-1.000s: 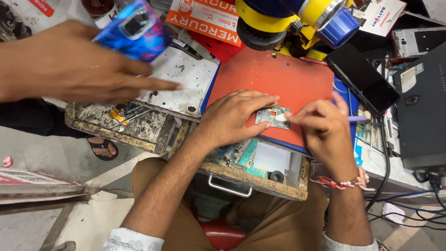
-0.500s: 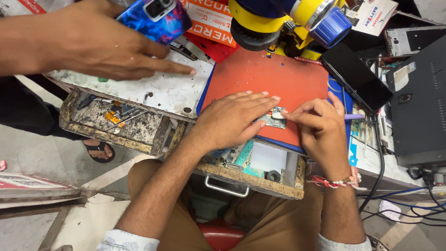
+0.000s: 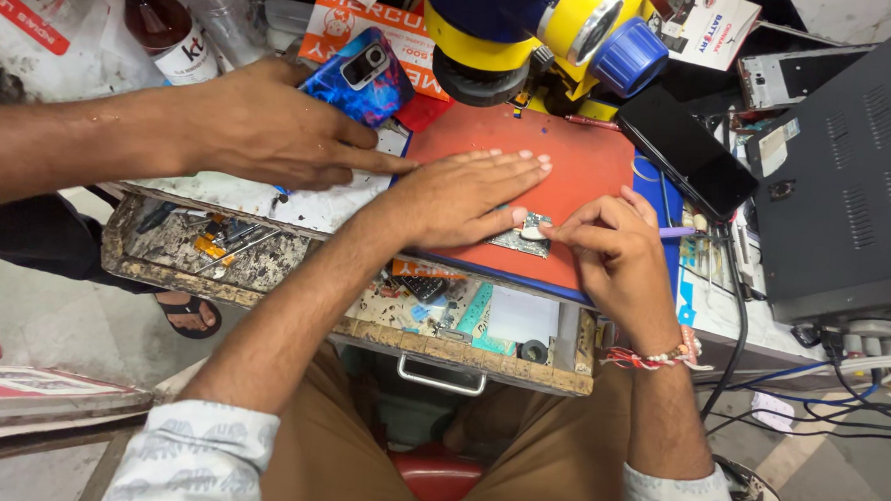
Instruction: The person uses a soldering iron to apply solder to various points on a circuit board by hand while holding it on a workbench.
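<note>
Small circuit board [image 3: 526, 234] lay on the red mat [image 3: 569, 171], long axis left-right. Left hand [image 3: 463, 196] pressed flat, fingers open, over its left end. Right hand [image 3: 611, 253] pinched its right edge; purple tool [image 3: 677, 232] in the grip.

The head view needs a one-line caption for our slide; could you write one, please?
Left hand steadies a small circuit board on a red mat; right hand works it; another person's hand holds a blue phone.

Bright, even light falls from above on the red mat [image 3: 569, 176]; shadows around it are soft and short. Glare streaks the black phone [image 3: 685, 151] right of the mat. Focus is sharp near the mat; the edges bend outward, wide-angle.
</note>
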